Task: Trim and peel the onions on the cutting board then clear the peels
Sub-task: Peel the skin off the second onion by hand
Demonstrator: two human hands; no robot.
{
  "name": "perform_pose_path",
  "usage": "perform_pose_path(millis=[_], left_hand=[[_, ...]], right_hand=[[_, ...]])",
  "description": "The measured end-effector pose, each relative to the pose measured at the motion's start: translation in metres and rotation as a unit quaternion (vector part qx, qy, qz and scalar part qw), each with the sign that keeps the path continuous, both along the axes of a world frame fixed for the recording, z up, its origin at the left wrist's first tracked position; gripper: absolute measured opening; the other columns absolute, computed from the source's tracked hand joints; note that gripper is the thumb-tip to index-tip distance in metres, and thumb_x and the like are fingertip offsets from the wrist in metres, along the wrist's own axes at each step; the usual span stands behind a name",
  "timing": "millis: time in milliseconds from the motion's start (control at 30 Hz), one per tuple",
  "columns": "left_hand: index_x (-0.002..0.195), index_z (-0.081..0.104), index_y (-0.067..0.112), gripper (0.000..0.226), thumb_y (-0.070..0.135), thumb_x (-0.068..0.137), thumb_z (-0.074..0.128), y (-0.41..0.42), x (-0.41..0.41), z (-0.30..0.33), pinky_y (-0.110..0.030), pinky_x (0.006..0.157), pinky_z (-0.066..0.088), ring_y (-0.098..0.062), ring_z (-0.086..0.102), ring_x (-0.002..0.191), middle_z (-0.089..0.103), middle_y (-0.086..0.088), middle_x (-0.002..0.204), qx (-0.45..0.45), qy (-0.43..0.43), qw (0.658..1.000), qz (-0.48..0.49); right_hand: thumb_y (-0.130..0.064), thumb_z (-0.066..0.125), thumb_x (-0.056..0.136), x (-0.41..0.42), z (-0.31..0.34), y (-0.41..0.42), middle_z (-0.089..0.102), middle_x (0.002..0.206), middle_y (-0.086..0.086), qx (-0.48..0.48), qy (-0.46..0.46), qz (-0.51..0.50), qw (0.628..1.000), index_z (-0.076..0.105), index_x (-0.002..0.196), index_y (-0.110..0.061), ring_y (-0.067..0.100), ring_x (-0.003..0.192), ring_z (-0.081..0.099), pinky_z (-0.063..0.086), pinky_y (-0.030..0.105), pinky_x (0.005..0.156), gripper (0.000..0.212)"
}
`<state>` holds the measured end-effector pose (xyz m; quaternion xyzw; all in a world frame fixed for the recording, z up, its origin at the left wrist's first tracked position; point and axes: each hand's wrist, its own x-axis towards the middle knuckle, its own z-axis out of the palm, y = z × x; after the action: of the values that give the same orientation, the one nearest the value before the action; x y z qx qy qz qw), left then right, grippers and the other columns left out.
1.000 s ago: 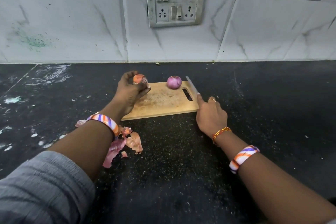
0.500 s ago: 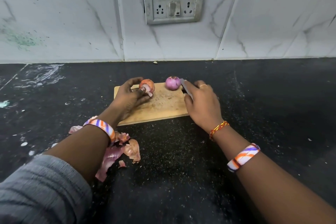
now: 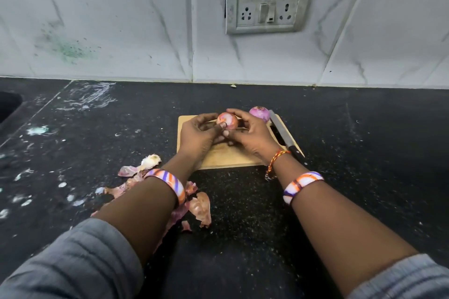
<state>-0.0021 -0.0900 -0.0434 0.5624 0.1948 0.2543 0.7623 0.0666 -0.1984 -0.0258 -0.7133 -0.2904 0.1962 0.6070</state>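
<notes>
Head view shows both hands meeting over the far half of the cutting board, cupping one onion between them: the left hand grips it from the left with its thumb pressed near the onion's near face, and the right hand curls round it from the right and over the top. The onion sits lifted slightly above the board, between the fingertips of both hands, so neither is nearer; its skin looks part orange, part pale, which suggests peeling is under way. A second onion, purple and seemingly bare, rests at the board's far right corner, just beyond the right hand. The knife lies along the board's right edge, blade pointing far, handle near, just beside the right wrist and untouched. Loose peels lie on the dark tabletop near the left forearm, off the board's near left corner. Open tabletop spreads right and near, leaving room to sweep peels.
</notes>
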Motion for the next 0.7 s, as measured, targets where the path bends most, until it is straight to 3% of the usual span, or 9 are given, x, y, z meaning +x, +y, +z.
perform_pose_path(millis=[100, 200, 300, 400, 600, 700], left_hand=[[0.096, 0.061, -0.004, 0.014, -0.01, 0.086, 0.053, -0.001, 0.003, -0.003, -0.013, 0.053, 0.053, -0.004, 0.064, 0.05, 0.062, -0.009, 0.078, 0.016, 0.0, 1.0, 0.024], [0.093, 0.062, -0.009, 0.011, -0.009, 0.084, 0.055, 0.0, 0.002, -0.004, -0.014, 0.055, 0.054, -0.005, 0.063, 0.051, 0.062, -0.01, 0.076, 0.037, 0.007, 0.999, 0.03], [0.094, 0.063, -0.002, 0.014, -0.003, 0.08, 0.064, 0.003, 0.001, -0.005, -0.014, 0.058, 0.053, -0.002, 0.063, 0.057, 0.064, -0.006, 0.077, 0.055, 0.001, 0.998, 0.039], [0.08, 0.064, 0.011, 0.014, 0.004, 0.072, 0.074, 0.002, 0.001, -0.004, -0.014, 0.06, 0.05, -0.007, 0.06, 0.068, 0.064, -0.003, 0.077, 0.105, 0.032, 0.994, 0.025], [0.075, 0.068, 0.013, 0.013, 0.001, 0.073, 0.072, -0.001, -0.004, -0.003, -0.016, 0.065, 0.051, -0.01, 0.063, 0.071, 0.067, -0.002, 0.077, 0.124, 0.031, 0.991, 0.029], [0.07, 0.068, 0.012, 0.014, 0.0, 0.077, 0.069, -0.002, -0.005, -0.003, -0.022, 0.066, 0.052, -0.014, 0.061, 0.068, 0.066, -0.004, 0.072, 0.14, 0.028, 0.989, 0.032]], right_hand=[[0.012, 0.066, 0.074, 0.005, -0.009, -0.002, 0.06, 0.089, 0.001, 0.042, 0.04, -0.025, 0.998, 0.052, 0.122, 0.001, 0.006, 0.076, 0.06, 0.056, 0.018, 0.061, 0.051], [0.01, 0.068, 0.073, 0.01, -0.014, -0.002, 0.061, 0.094, 0.008, 0.078, 0.078, -0.044, 0.993, 0.051, 0.12, 0.002, 0.009, 0.079, 0.062, 0.058, 0.023, 0.064, 0.05], [0.006, 0.073, 0.07, 0.011, -0.016, -0.001, 0.06, 0.107, 0.013, 0.062, 0.058, -0.056, 0.995, 0.052, 0.111, -0.005, 0.014, 0.092, 0.061, 0.055, 0.027, 0.08, 0.048], [0.003, 0.079, 0.064, 0.009, -0.016, -0.002, 0.058, 0.115, 0.016, 0.038, 0.028, -0.05, 0.998, 0.05, 0.107, -0.012, 0.023, 0.105, 0.058, 0.052, 0.029, 0.088, 0.053], [0.0, 0.08, 0.064, 0.004, -0.015, -0.005, 0.057, 0.109, -0.001, 0.017, -0.031, -0.028, 0.999, 0.057, 0.109, -0.017, 0.016, 0.104, 0.056, 0.051, 0.023, 0.085, 0.053], [-0.001, 0.081, 0.063, 0.003, -0.016, -0.006, 0.058, 0.103, -0.006, 0.023, -0.03, -0.035, 0.999, 0.059, 0.107, -0.016, 0.02, 0.104, 0.058, 0.053, 0.028, 0.087, 0.052]])
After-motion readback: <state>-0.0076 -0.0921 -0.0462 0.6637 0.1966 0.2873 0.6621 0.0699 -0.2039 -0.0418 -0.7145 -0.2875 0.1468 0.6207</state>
